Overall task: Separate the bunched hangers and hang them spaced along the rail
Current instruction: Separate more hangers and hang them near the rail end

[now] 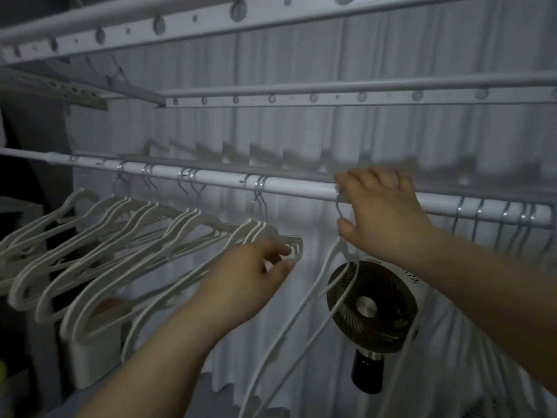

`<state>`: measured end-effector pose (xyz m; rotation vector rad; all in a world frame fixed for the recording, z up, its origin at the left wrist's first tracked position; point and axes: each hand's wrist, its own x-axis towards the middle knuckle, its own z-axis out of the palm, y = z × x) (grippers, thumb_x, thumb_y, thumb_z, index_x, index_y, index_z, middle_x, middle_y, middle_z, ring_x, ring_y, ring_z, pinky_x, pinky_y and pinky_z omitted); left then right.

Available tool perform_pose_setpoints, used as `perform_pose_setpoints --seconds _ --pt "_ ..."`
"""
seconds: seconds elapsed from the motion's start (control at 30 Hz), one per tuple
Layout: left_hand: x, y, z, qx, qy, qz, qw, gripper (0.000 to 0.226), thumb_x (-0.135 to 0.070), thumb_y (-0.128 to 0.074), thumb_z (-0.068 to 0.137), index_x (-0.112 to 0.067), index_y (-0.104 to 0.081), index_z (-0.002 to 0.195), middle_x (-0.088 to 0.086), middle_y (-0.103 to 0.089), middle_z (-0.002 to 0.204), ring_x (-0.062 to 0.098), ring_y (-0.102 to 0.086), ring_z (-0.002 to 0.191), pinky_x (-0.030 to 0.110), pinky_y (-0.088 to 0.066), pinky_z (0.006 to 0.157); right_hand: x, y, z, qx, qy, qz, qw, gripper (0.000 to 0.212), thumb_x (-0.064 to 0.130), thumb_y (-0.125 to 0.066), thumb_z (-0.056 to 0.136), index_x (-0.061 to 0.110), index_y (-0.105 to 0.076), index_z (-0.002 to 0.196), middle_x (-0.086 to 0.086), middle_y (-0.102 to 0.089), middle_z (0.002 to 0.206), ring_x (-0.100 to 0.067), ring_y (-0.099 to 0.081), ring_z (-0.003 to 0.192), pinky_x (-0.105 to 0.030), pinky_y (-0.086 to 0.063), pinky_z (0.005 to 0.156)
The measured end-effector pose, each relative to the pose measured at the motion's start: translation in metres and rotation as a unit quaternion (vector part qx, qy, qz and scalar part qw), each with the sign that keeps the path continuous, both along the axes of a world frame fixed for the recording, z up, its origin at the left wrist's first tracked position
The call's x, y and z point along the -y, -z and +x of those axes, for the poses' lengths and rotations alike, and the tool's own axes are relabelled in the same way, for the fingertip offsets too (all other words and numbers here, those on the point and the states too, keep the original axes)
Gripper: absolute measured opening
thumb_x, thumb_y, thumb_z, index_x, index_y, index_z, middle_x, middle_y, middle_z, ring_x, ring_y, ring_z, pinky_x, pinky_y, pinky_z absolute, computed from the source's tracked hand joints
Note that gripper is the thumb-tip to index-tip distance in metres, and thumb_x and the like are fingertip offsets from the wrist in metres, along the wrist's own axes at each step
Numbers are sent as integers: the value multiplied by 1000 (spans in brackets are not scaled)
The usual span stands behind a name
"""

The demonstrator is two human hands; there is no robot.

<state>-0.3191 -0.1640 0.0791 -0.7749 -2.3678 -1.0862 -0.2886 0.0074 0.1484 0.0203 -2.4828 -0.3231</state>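
White plastic hangers (126,230) with grey wire hooks hang in small groups along the left of the white round rail (301,188). A tight bunch of hooks (512,217) crowds the rail's right end. I see the left hand (250,276) pinching the shoulder tips of the nearest group. The right hand (382,212) lies over the rail, fingers spread, thumb against a lone hanger (328,267); I cannot tell whether it grips. The dark round fan (372,306) has marks on its white casing, too small to read. A white pleated curtain (301,131) hangs behind, perforated white bars (301,99) above.
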Motion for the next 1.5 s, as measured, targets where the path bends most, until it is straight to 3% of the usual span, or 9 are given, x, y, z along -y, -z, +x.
perform_pose_setpoints --seconds 0.17,0.27,0.47,0.57,0.67,0.87,1.0,1.17,1.5 --pt "61 2 -25 -27 -27 100 994 17 -25 -53 88 -34 -59 101 -24 -52 78 -2 -50 74 5 -37 60 43 -1 -32 30 -5 21 999 63 31 -46 90 19 -17 144 -3 -24 149 -23 -22 135 -41 -8 114" --pt "88 13 -47 -11 -43 92 995 33 -22 -56 87 -25 -55 120 -14 -52 97 5 -48 85 15 -36 73 62 -1 -52 43 21 22 999 61 30 -46 90 17 -18 143 -6 -28 147 -26 -27 132 -43 -13 113" --pt "101 40 -70 161 131 67 976 57 -15 -61 84 -27 -35 133 -20 -48 100 -2 -51 88 11 -43 79 74 3 -69 37 93 20 995 63 30 -45 91 17 -14 144 -7 -29 146 -26 -30 131 -41 -20 109" --pt "94 48 -71 199 150 103 963 43 -28 -53 88 -34 -34 126 -17 -54 98 -4 -53 88 4 -41 72 75 5 -71 32 108 31 993 64 29 -44 92 16 -11 145 -7 -29 146 -26 -30 131 -40 -21 108" --pt "79 48 -68 265 171 164 935 43 -37 -42 91 -23 -39 131 -12 -59 89 2 -56 84 13 -41 71 76 7 -69 25 115 27 993 65 29 -45 91 17 -12 146 -7 -28 147 -26 -30 132 -40 -19 109" --pt "52 45 -61 350 219 218 884 22 -22 -60 85 -30 -44 99 -2 -62 73 9 -56 66 16 -46 64 74 10 -67 21 110 22 993 67 26 -48 90 16 -12 146 -7 -27 148 -26 -28 133 -40 -15 111" --pt "53 43 -69 362 195 228 883 42 -9 -53 89 -12 -43 130 0 -63 67 0 -55 42 14 -47 52 69 9 -65 17 88 29 996 68 24 -49 89 15 -14 146 -8 -28 148 -25 -29 133 -38 -16 109" --pt "59 35 -76 334 170 232 897 38 1 -41 91 -3 -45 128 7 -60 66 5 -46 30 12 -36 35 64 7 -63 30 68 32 997 68 26 -47 90 16 -11 146 -6 -25 149 -24 -27 134 -37 -15 109" --pt "50 20 -101 336 137 234 902 33 0 -39 91 2 -52 121 11 -58 68 9 -44 33 14 -36 33 56 5 -46 41 46 38 997 67 27 -48 89 16 -14 146 -5 -19 152 -22 -21 138 -35 -10 112"
